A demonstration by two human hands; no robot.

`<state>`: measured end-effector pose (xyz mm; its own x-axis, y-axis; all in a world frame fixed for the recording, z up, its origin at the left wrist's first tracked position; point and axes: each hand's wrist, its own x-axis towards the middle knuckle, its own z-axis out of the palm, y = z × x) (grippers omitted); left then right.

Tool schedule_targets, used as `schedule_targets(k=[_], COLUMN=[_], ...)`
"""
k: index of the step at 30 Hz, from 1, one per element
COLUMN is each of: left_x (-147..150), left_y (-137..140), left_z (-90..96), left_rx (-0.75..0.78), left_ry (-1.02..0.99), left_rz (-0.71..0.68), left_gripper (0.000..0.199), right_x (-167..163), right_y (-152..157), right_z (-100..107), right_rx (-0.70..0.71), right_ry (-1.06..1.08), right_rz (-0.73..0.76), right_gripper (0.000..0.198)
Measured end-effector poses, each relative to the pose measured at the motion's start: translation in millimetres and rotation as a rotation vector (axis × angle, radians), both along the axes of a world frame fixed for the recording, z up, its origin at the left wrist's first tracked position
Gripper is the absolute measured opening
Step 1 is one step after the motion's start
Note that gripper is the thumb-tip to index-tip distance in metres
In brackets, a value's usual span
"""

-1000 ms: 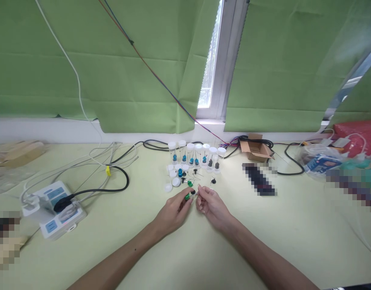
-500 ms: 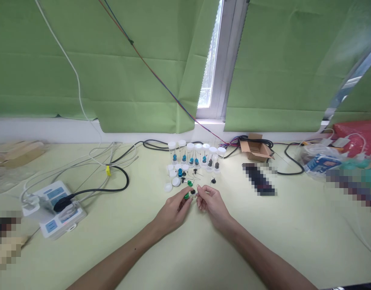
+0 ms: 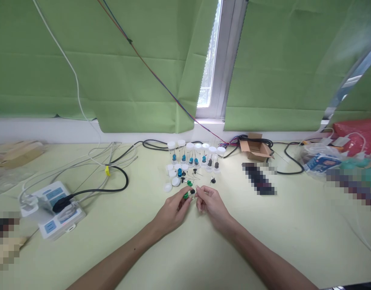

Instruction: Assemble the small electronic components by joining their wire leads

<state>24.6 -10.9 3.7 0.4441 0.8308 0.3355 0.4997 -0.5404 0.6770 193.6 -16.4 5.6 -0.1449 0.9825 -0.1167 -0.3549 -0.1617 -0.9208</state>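
My left hand (image 3: 172, 209) is closed, thumb and forefinger pinched around a small green part (image 3: 185, 195). A small black part (image 3: 192, 191) shows right at its fingertips, toward the other hand. My right hand (image 3: 212, 201) is closed too, its thumb and forefinger pressed together close to the black part; what it pinches is too small to make out. Another green part (image 3: 189, 183) lies just beyond the left fingers. Past it are black pieces with thin metal wires (image 3: 213, 180), blue parts (image 3: 179, 172) and loose white caps (image 3: 175, 182).
Several clear tubes with white caps (image 3: 189, 155) stand in a row behind, with blue or dark parts inside. A cardboard box (image 3: 256, 149) is at the back right. At left are a power strip (image 3: 56, 201) and a black cable (image 3: 125, 181).
Both hands stay nearly in place, still close together. The right hand's lower fingers have shifted slightly; the parts on the table lie as before.
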Motion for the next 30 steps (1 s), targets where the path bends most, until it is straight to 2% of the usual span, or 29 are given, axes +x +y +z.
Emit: schedule_targets(k=[6,17,30], left_x=[-0.9,-0.7,-1.5], left_y=[0.4,0.4,1.4], left_z=[-0.9,-0.9,-4.0], left_rx=[0.014,0.031,0.002], left_ry=[0.013,-0.006,-0.045], left_rz=[0.009,0.009,-0.012], left_gripper=[0.035,0.035,0.035], right_x=[-1.3,-2.4,-2.5], right_y=[0.3,1.5,1.4], right_z=[-0.7,1.7,-2.7], right_rx=[-0.001,-0.023,-0.065], right_ry=[0.087,0.321,0.486], right_rz=[-0.011,0.072,0.117], right_gripper=[0.041,0.037,0.027])
